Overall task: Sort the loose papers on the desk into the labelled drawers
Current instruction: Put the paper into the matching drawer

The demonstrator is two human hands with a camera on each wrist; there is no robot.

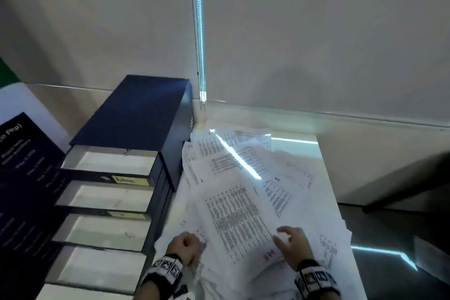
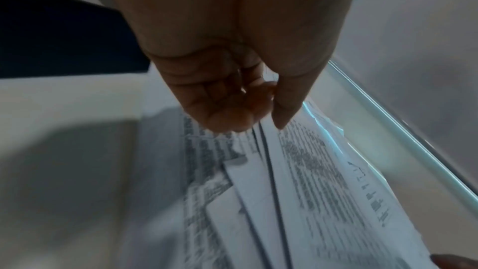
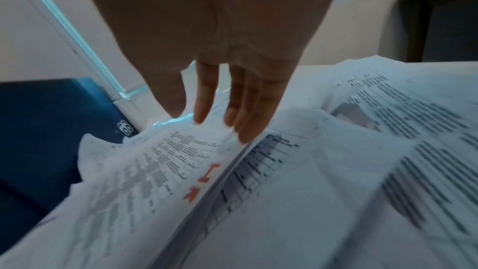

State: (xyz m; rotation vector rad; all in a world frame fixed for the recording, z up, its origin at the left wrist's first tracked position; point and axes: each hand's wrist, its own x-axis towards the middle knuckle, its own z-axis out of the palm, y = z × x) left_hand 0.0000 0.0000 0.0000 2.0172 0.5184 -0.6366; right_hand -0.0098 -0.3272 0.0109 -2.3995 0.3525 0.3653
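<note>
A loose heap of printed papers (image 1: 287, 192) covers the white desk (image 1: 294, 147). To its left stands a dark blue drawer unit (image 1: 136, 109) with several drawers pulled out; a yellow label (image 1: 130, 180) shows on the top drawer's front. At the heap's near left edge, my left hand (image 1: 188, 242) has curled fingers. In the left wrist view that hand (image 2: 261, 122) pinches the edges of a few sheets (image 2: 297, 171) between thumb and fingers. My right hand (image 1: 288, 238) rests straight fingers (image 3: 201, 109) on the edge of a top sheet (image 3: 160, 167) with red marks.
A dark printed board (image 1: 24, 165) leans left of the drawers. A blind cord (image 1: 200, 56) hangs in the back corner against the wall. The desk's right edge (image 1: 332, 192) drops to a dark floor (image 1: 389, 238).
</note>
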